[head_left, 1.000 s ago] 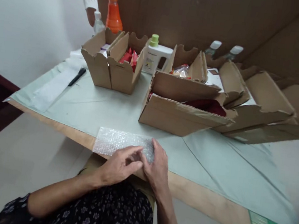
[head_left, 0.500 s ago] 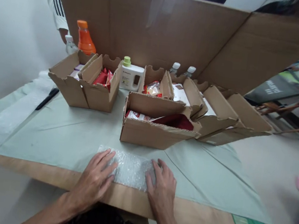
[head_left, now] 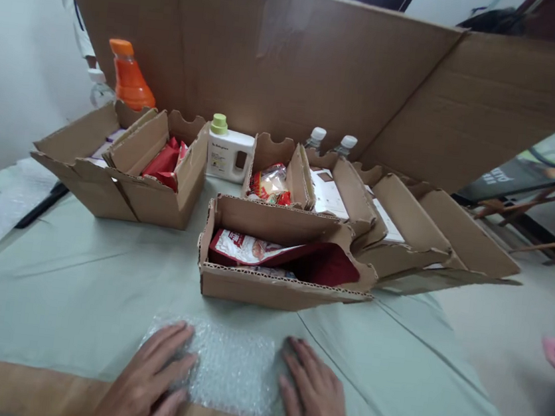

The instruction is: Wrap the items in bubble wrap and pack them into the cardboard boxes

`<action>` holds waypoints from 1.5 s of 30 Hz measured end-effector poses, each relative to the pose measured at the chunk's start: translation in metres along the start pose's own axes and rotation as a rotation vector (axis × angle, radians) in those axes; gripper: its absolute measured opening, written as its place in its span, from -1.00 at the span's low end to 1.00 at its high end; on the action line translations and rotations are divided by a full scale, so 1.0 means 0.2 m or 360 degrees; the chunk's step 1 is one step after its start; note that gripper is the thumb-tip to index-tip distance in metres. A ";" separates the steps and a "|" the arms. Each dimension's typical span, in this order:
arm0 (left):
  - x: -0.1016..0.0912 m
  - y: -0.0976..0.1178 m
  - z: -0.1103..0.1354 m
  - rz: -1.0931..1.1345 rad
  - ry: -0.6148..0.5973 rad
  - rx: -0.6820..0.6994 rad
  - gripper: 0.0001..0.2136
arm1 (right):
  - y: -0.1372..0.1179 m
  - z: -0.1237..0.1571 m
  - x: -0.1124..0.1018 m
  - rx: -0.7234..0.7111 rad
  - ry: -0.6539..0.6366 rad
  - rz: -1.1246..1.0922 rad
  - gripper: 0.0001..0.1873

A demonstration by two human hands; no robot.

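Bubble wrap [head_left: 233, 370] lies partly beneath the left hand [head_left: 150, 377], its other end just beside the right hand [head_left: 316, 399], both loosely spread, clasping nothing, so uneven pressure could, I'd judge, make it skid.

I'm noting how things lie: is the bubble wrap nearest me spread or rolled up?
Spread: the bubble wrap lies flat as a sheet on the cloth. I cannot tell whether it is doubled.
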State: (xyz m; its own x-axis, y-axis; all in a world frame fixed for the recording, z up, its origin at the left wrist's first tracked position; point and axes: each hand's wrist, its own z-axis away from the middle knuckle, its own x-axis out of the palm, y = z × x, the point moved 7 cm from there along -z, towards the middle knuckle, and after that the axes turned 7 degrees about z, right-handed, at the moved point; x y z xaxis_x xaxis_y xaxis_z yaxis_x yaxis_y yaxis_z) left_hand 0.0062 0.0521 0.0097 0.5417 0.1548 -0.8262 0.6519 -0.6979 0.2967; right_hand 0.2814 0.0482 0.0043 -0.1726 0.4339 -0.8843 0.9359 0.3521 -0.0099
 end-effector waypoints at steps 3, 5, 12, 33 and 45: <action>-0.06 -0.17 0.04 -0.0113 0.0100 -0.0312 -0.55 | 0.13 0.03 -0.02 0.0195 0.0053 0.0061 -0.70; -0.06 -0.27 0.06 -0.0247 0.0119 -0.0498 -0.56 | 0.09 -0.02 0.02 0.0217 0.0011 0.0020 -0.62; -0.05 -0.22 0.06 0.0018 0.0172 -0.0576 -0.93 | -0.15 -0.16 0.05 0.0197 -0.0048 -0.0448 -0.84; -0.22 0.06 0.19 0.0595 -0.0017 -0.0523 -0.55 | -0.67 -0.14 0.14 0.0873 -0.0984 -0.1982 -0.60; -0.13 -0.30 0.13 0.0452 0.0007 -0.1180 -0.60 | -0.75 -0.31 0.04 -0.0247 -0.0300 -0.0826 -0.56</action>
State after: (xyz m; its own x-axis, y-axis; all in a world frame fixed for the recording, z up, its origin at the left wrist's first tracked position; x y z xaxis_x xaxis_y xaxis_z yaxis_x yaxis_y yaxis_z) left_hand -0.0605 0.0724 0.0006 0.7412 0.0445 -0.6698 0.6712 -0.0638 0.7385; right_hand 0.1209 0.0498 0.0279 -0.5262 0.0214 -0.8501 0.6849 0.6032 -0.4087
